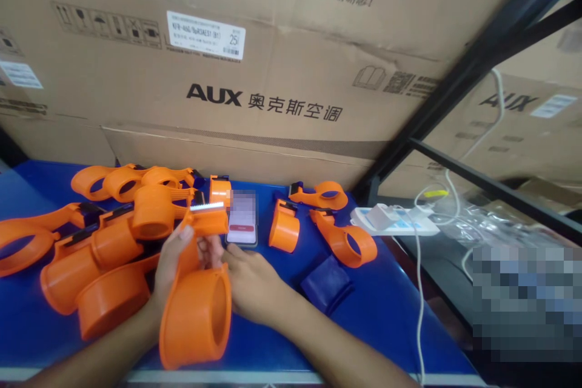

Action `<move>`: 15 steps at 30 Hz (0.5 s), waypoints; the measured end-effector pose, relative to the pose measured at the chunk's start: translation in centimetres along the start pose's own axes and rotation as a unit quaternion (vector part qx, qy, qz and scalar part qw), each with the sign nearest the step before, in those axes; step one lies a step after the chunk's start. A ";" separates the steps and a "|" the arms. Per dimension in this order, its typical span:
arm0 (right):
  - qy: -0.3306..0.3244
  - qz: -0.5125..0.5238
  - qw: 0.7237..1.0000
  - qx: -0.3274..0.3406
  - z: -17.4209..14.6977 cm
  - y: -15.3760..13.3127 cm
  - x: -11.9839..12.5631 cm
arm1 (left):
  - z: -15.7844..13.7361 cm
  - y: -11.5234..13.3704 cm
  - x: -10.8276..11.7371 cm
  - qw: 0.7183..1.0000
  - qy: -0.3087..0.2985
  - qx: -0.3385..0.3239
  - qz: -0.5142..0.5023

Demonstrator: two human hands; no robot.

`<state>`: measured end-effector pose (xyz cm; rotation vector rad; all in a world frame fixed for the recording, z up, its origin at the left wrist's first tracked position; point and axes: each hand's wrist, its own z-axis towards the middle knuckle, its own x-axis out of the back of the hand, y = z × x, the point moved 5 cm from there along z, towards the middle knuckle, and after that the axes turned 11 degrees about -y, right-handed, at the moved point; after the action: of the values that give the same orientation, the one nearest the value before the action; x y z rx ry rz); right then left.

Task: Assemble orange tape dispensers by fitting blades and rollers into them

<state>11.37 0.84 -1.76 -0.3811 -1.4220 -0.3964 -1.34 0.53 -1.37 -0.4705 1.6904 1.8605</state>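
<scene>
An orange tape dispenser [193, 318] with a white toothed blade is raised above the blue tabletop, its round hub toward me. My left hand [170, 267] is closed around its handle from the left, thumb near the blade end. From the right, my right hand [254, 282] has its fingers curled against the dispenser just below the blade; the dispenser partly hides those fingertips. A phone [242, 218] with a lit screen lies just beyond my hands. Several more orange dispensers [113, 300] are crowded together to the left, most with dark blade covers.
More orange dispensers [357, 245] lie on the right, near a dark blue folded piece [326, 284]. A white power strip [393, 221] with trailing cables sits at the table's right edge. Behind stands a large cardboard box [273, 66], beside a black metal frame [436, 85].
</scene>
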 end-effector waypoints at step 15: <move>0.070 0.038 0.992 -0.102 -1.6 2.0 2.4 | 0.9 0.0 0.1 0.999 0.026 0.014 0.028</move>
<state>13.95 1.77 0.38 -0.5613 -1.2295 -0.4982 -1.32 1.47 -1.35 -0.4684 1.7792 1.8774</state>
